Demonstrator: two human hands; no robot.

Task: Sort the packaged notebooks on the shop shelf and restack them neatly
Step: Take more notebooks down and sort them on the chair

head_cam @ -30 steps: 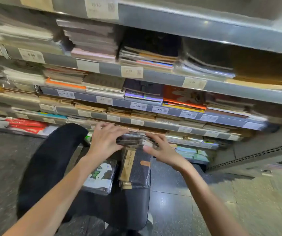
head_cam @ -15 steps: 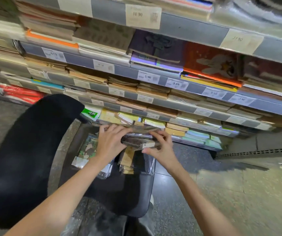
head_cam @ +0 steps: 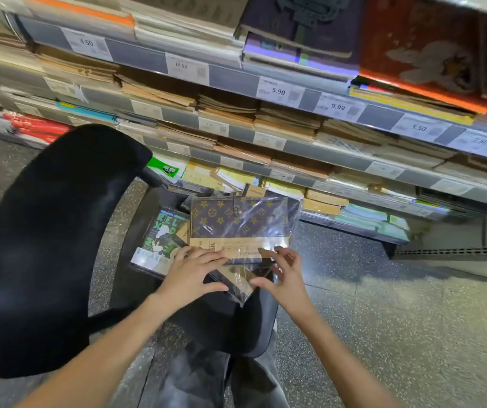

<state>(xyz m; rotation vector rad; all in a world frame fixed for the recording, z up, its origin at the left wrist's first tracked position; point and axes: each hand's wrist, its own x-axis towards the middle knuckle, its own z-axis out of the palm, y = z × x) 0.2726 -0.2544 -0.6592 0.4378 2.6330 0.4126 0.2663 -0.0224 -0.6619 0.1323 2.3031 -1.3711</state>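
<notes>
Head view, shelf tags (head_cam: 278, 91) 5.90, 9.99, perhaps 5.50

The upper shelf stacks (head_cam: 295, 30) are motion-blurred and cut off by the top edge. The small price labels (head_cam: 267, 140) on the lower rails are unreadable. The brown patterned notebook (head_cam: 242, 219) hides most of the packs beneath it.

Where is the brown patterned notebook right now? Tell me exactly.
In the head view it lies centre frame: the brown patterned notebook rests on the chair seat, right of the green notebook, below the bottom shelf, both hands at its near edge.
</notes>
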